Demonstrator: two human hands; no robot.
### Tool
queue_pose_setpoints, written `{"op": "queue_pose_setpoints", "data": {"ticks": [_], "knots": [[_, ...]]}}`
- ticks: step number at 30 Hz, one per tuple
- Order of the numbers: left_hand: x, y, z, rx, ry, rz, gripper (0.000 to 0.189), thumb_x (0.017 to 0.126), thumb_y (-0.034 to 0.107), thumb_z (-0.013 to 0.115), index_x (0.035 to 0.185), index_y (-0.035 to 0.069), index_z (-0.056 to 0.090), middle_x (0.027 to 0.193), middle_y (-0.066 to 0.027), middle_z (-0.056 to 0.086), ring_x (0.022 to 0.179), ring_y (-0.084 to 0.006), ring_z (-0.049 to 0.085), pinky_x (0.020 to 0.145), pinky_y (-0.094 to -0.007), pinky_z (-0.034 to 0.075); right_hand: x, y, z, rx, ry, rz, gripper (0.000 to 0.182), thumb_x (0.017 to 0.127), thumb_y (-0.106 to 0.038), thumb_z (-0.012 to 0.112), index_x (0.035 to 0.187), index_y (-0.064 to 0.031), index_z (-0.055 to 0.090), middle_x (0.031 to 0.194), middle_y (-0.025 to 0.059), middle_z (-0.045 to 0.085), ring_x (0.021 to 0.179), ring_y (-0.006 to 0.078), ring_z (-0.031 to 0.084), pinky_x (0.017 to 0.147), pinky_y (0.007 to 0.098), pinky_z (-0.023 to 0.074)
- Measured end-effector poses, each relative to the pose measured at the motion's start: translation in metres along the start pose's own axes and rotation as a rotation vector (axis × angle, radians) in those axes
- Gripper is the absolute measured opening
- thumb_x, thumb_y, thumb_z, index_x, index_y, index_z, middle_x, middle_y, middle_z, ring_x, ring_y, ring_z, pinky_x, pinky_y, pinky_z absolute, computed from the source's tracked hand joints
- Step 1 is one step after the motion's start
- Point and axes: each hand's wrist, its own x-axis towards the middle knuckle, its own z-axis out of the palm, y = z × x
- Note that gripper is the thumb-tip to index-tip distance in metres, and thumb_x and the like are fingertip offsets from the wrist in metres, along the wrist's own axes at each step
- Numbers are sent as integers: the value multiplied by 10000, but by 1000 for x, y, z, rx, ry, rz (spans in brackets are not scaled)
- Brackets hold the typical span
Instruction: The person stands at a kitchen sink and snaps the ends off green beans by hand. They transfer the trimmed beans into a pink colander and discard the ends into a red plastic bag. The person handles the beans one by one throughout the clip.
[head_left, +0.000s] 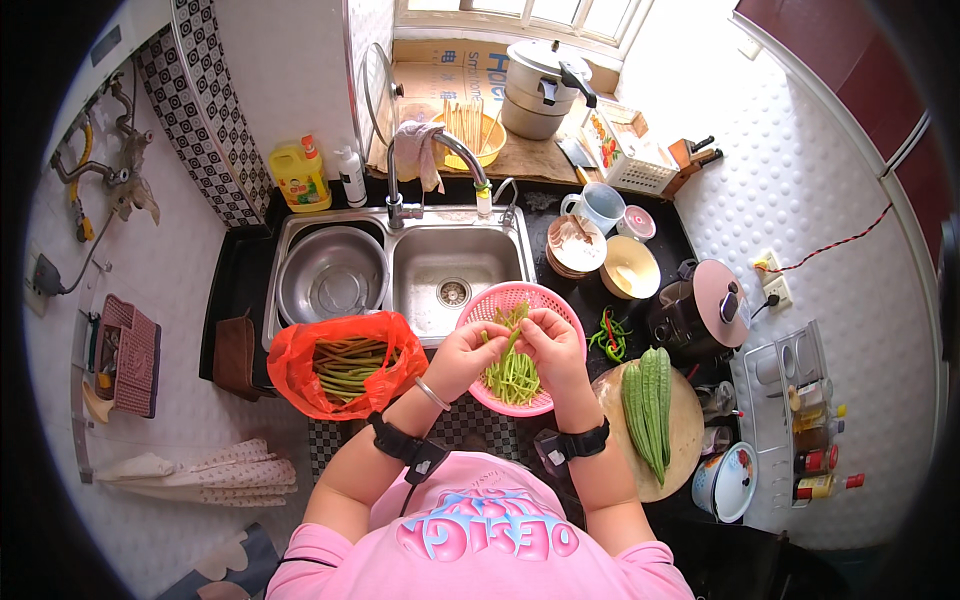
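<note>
Over a pink plastic colander (546, 405), my left hand (466, 358) and my right hand (553, 345) meet with fingertips pinching a green stem (513, 343) between them. Cut green stem pieces (513, 381) lie in the colander, which sits at the front right of the sink. To the left, an open red plastic bag (290, 375) holds long green and brownish stems (352, 366). Right of the colander, ridged green gourds (646, 412) lie on a round wooden cutting board (686, 465).
A steel basin (334, 274) fills the left bowl of the steel sink (457, 251). Stacked bowls (576, 246), a yellow bowl (630, 267), green and red chili peppers (611, 335) and a rice cooker (705, 307) stand right. A knife block (684, 166) is behind.
</note>
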Motion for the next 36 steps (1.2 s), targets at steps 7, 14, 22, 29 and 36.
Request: {"op": "queue_pose_setpoints", "data": {"ticks": [7, 14, 22, 29, 36], "knots": [[-1, 1, 2, 83, -7, -3, 122, 853, 119, 611, 887, 2, 614, 748, 26, 581, 643, -37, 511, 583, -177, 412, -7, 6, -6, -109, -35, 22, 119, 835, -74, 613, 928, -5, 586, 806, 9, 599, 694, 65, 548, 627, 191, 442], [2, -7, 4, 138, -51, -19, 122, 852, 131, 611, 847, 9, 606, 703, 18, 572, 602, -41, 510, 546, -179, 412, -17, 1, -11, -41, -21, 107, 103, 823, -81, 629, 887, -1, 614, 777, 11, 610, 663, 61, 547, 601, 185, 433], [5, -15, 12, -11, -13, -48, 107, 856, 125, 606, 842, 21, 621, 714, 2, 602, 590, -55, 533, 547, -179, 420, -19, 0, -17, -84, 31, 89, 114, 845, -114, 615, 885, -7, 614, 776, 10, 614, 644, 52, 554, 596, 172, 447], [11, -6, 9, -185, 73, -84, 126, 863, 159, 605, 863, 33, 597, 701, 2, 579, 572, -69, 533, 539, -190, 438, -22, -4, -30, 92, 83, 108, 112, 880, -126, 566, 929, -26, 575, 785, 31, 619, 655, 88, 589, 622, 213, 494], [20, -7, -18, -534, 191, -63, 101, 901, 119, 527, 924, 26, 559, 803, -34, 589, 607, -98, 539, 592, -212, 475, -27, -13, -45, 325, 13, 64, 107, 930, -148, 460, 979, -68, 512, 800, 87, 631, 686, 142, 627, 640, 256, 526]]}}
